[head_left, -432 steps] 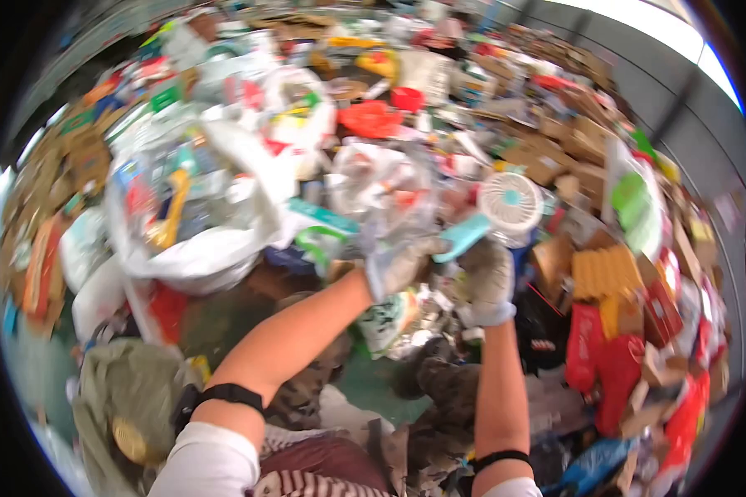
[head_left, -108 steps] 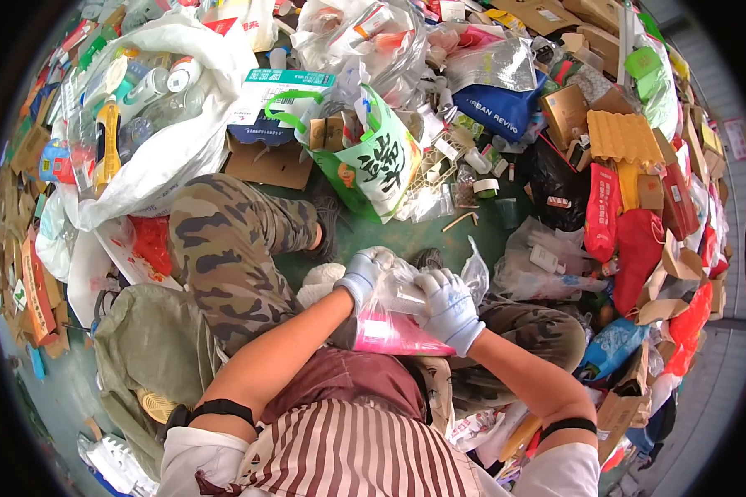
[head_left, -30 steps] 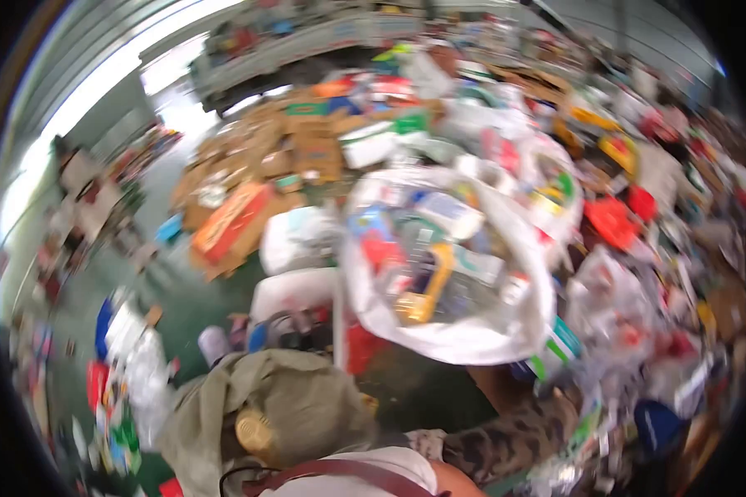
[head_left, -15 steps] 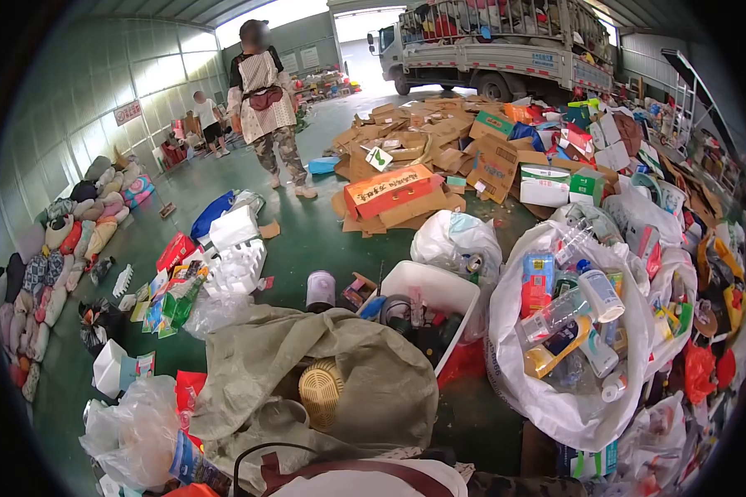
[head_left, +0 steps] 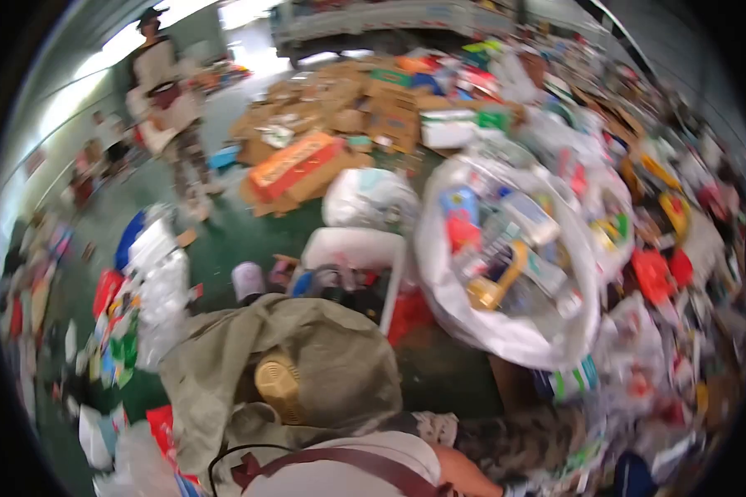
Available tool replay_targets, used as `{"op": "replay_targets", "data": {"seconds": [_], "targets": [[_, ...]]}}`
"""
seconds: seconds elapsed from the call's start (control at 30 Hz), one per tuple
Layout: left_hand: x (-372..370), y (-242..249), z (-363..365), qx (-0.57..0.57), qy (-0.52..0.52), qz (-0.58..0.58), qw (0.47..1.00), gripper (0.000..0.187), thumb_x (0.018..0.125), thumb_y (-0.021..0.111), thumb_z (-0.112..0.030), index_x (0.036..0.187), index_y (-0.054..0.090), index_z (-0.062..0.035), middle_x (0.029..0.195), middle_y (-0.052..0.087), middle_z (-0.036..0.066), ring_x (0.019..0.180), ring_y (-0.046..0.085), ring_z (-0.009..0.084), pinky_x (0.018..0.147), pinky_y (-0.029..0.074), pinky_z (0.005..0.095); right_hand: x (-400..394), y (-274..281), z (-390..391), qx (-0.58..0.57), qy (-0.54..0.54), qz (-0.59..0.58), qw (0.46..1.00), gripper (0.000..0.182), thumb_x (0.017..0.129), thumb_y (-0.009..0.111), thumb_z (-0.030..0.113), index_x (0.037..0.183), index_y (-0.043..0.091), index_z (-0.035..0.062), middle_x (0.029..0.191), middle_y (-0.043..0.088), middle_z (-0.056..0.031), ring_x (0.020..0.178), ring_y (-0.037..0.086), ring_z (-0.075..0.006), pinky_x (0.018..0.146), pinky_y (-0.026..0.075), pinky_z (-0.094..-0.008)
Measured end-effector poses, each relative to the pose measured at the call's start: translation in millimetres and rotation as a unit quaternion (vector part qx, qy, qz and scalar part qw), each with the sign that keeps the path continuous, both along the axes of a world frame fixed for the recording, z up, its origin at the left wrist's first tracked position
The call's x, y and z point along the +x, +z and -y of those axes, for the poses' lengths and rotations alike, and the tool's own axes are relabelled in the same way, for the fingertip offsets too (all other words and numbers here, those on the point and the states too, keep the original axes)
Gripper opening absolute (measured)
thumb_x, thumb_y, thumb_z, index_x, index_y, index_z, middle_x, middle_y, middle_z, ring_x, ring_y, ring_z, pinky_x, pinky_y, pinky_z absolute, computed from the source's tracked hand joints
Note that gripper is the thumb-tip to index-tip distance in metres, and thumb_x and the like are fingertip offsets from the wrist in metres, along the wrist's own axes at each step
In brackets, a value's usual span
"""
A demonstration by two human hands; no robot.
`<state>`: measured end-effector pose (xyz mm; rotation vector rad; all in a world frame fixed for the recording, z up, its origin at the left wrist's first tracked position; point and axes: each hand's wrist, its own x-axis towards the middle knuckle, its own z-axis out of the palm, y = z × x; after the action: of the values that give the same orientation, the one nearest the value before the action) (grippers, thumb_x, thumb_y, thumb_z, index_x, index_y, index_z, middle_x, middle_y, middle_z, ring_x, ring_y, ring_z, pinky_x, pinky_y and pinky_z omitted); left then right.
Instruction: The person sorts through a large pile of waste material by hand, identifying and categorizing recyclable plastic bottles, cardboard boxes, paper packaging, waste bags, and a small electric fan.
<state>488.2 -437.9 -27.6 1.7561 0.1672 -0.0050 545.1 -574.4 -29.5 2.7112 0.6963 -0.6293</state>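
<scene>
My right forearm (head_left: pixel 466 474) reaches down and right at the bottom edge. Its hand is at the edge and blurred, so the fingers do not show. Loose litter and clear plastic lie nearest to it. My left hand is out of the picture. In front of me spreads an olive-grey cloth sack (head_left: pixel 323 340), its mouth open. A tan woven basket-like piece (head_left: pixel 278 386) lies in it. To the right stands a big white woven sack (head_left: pixel 506 344) holding plastic bottles, among them a white bottle (head_left: pixel 532 219) and a yellow-handled container (head_left: pixel 497 286).
A white plastic tub (head_left: pixel 348 247) with dark items stands behind the cloth sack. Flattened cardboard (head_left: pixel 307 103) and a red-orange box (head_left: pixel 294 161) lie farther off. Another person (head_left: pixel 166 99) stands back left. A truck (head_left: pixel 373 29) is behind. Mixed waste (head_left: pixel 655 273) is piled along the right.
My view has swung right and down, blurring the picture. My right forearm has come into view at the bottom. The standing person has turned to face this way.
</scene>
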Motion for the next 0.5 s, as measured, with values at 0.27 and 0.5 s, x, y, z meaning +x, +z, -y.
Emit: {"op": "replay_targets", "data": {"seconds": [0.27, 0.5], "targets": [[-17, 2, 42, 0.075, -0.152, -0.126, 0.977, 0.016, 0.079, 0.058, -0.015, 0.090, 0.064, -0.0058, 0.080, 0.064, 0.015, 0.071, 0.061, 0.0213, 0.068, 0.047, 0.0332, -50, 51, 9, 0.121, -0.362, 0.103, 0.919, 0.022, 0.084, 0.038, 0.016, 0.093, 0.057, 0.0106, 0.092, 0.062, -0.0157, 0.087, 0.060, -0.0317, 0.073, 0.047, -0.0430], [-45, 44, 11, -0.246, -0.158, -0.289, 0.912, 0.026, 0.076, 0.046, 0.012, 0.086, 0.063, -0.0046, 0.077, 0.062, 0.004, 0.064, 0.057, 0.0124, 0.056, 0.047, 0.0271, -62, 10, 44, 0.130, -0.436, 0.090, 0.886, 0.020, 0.084, 0.043, 0.017, 0.096, 0.058, 0.0096, 0.092, 0.064, -0.0145, 0.088, 0.062, -0.0294, 0.073, 0.048, -0.0396]]}}
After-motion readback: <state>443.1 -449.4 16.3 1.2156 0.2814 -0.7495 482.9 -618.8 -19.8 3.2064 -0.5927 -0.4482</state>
